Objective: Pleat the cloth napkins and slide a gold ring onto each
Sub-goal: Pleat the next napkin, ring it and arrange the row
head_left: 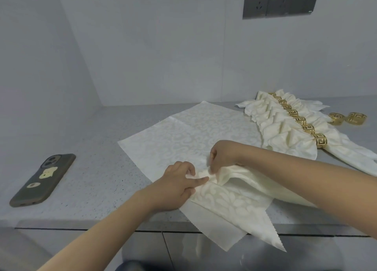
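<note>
**Pleating under way on the next napkin**

At the near edge of the counter, the left hand [179,186] lies on the cream napkin [224,201], its fingers loosely curled and the index finger stretched forward to pin the gathered folds flat. Just beside it, the right hand [221,155] comes in from above with fingertips pinching a raised ridge of the same cloth; both hands meet at the napkin's left end, where the pleats bunch up. The rest of this napkin trails off to the right under the right forearm, and one pointed corner hangs over the counter's front edge.

Judging by this, the step in hand is the pleating itself, not yet the ringing. The next move likely calls for gathering further folds evenly and keeping the stack pinched tight so a ring can pass over it.

Beneath and beyond the hands, a second napkin [183,132] lies spread flat. Farther right, a row of finished napkins [271,126] sits pleated, each wearing a gold ring. Two loose rings [346,118] wait near them on the counter [98,140]. No containers appear. A phone [43,178] rests face down well to the left.
</note>
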A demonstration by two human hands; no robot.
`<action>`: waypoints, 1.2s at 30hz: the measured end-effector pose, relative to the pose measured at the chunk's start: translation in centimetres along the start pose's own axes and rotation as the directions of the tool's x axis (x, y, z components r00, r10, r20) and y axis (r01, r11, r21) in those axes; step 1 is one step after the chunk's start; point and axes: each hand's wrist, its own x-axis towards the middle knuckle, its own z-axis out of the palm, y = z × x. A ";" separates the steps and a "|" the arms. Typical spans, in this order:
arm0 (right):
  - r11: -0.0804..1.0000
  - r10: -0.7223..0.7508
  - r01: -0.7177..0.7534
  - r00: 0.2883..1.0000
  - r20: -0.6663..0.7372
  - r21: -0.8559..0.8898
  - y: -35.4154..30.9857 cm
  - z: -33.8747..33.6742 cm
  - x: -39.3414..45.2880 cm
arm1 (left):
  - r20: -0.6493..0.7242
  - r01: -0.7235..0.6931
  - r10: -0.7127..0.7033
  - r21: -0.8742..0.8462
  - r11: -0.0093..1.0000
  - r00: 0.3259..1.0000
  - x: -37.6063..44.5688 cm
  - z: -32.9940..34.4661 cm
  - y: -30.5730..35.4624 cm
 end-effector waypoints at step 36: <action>0.967 -0.223 0.253 0.833 -0.507 -0.011 3.5 7.3 -0.9 | -0.059 0.175 -0.183 -0.125 0.977 0.981 -0.9 -1.2 1.7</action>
